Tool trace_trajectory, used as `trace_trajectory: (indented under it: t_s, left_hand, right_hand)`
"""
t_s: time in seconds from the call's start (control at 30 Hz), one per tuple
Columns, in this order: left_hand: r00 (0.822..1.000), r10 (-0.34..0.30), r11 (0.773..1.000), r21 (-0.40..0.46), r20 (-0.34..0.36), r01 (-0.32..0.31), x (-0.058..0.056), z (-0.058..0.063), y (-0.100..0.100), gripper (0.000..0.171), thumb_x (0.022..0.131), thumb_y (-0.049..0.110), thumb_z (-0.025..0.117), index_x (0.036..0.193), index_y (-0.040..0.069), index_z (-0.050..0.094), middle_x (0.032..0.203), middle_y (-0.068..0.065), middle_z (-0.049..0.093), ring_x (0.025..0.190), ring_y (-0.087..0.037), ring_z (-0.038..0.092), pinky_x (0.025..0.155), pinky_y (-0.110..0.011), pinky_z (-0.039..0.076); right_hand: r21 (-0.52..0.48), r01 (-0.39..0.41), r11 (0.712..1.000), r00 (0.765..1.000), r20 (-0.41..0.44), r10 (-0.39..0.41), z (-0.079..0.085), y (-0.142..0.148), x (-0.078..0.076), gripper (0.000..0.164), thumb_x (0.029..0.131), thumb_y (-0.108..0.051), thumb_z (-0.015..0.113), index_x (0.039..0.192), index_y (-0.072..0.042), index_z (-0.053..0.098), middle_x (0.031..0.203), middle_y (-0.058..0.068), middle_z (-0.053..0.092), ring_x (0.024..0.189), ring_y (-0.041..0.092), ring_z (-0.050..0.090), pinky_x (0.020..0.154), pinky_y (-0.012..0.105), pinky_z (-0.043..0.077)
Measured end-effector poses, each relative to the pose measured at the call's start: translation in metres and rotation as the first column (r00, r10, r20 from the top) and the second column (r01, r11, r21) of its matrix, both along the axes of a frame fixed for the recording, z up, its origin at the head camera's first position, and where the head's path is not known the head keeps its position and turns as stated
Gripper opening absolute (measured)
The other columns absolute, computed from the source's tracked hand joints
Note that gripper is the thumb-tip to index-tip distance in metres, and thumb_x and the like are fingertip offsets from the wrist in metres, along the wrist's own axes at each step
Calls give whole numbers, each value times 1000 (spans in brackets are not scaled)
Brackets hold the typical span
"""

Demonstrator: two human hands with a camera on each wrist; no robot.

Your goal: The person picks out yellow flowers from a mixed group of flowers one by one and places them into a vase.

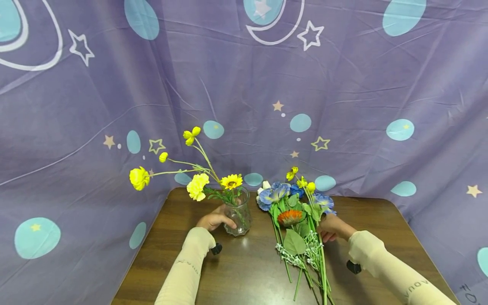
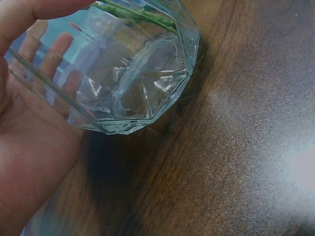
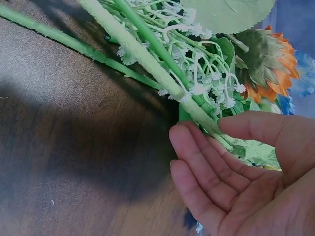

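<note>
A clear glass vase [image 1: 237, 220] stands on the table, tilted in the left wrist view. My left hand [image 1: 216, 220] wraps round its side, thumb in front and fingers behind the glass. Inside the vase are a yellow sunflower [image 1: 231, 182], a yellow carnation-like flower [image 1: 198, 187] and a branching stem with yellow blooms [image 1: 139, 178]. To the right lies a pile of artificial flowers. At its right side my right hand [image 1: 332, 228] pinches a light green stem [image 3: 162, 73] between thumb and fingers; the fingertips behind the stem are partly hidden.
The pile holds blue flowers [image 1: 275, 195], an orange sunflower-like bloom [image 1: 290, 217], small white sprigs [image 1: 293, 256] and yellow blooms [image 1: 302, 182]. Stems point toward the near edge of the brown wooden table [image 1: 251, 279]. A purple patterned curtain [image 1: 236, 84] hangs behind and at the sides.
</note>
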State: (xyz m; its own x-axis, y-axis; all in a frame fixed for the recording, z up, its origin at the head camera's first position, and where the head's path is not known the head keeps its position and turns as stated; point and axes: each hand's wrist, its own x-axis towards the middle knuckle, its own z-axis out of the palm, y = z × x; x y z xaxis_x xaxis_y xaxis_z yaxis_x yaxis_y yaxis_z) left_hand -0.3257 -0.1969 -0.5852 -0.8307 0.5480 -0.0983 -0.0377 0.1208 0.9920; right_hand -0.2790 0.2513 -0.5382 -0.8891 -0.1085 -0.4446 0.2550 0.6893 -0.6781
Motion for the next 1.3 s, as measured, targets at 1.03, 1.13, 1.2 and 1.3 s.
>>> trace_trajectory:
  t_s: [1.03, 1.13, 1.2, 1.3]
  left_hand:
    - [1000, 22, 1000, -14, 17, -22, 2, -1, -1, 95, 68, -6, 79, 152, 5, 37, 150, -17, 49, 131, -25, 51, 118, -49, 37]
    - [1000, 19, 1000, -17, 19, -19, 2, 0, -1, 95, 67, -4, 79, 152, 5, 37, 149, -16, 50, 131, -25, 52, 119, -50, 35]
    - [1000, 17, 1000, -16, 17, -17, 3, 1, -1, 96, 67, -3, 79, 152, 5, 36, 149, -16, 51, 131, -24, 52, 119, -51, 35]
    - [1000, 15, 1000, -15, 13, -14, 3, 1, -1, 96, 67, -4, 79, 152, 5, 36, 149, -16, 51, 130, -24, 52, 119, -50, 36]
  right_hand:
    - [-107, 1, 994, 997, 72, 6, 9, 6, 1, 9, 92, 3, 66, 85, 8, 66, 80, 20, 76, 60, 18, 70, 63, 36, 63]
    - [-112, 13, 994, 999, 51, -8, 9, 3, 3, 11, 90, 7, 66, 80, 7, 63, 76, 20, 75, 58, 17, 69, 60, 35, 63]
    - [-109, 22, 994, 999, 39, -18, 9, 2, 3, 10, 89, 10, 65, 79, 8, 62, 73, 19, 74, 57, 18, 69, 59, 33, 62]
    - [-112, 29, 993, 999, 25, -27, 9, 0, 3, 5, 87, 12, 65, 82, 12, 64, 70, 18, 73, 56, 19, 69, 57, 32, 62]
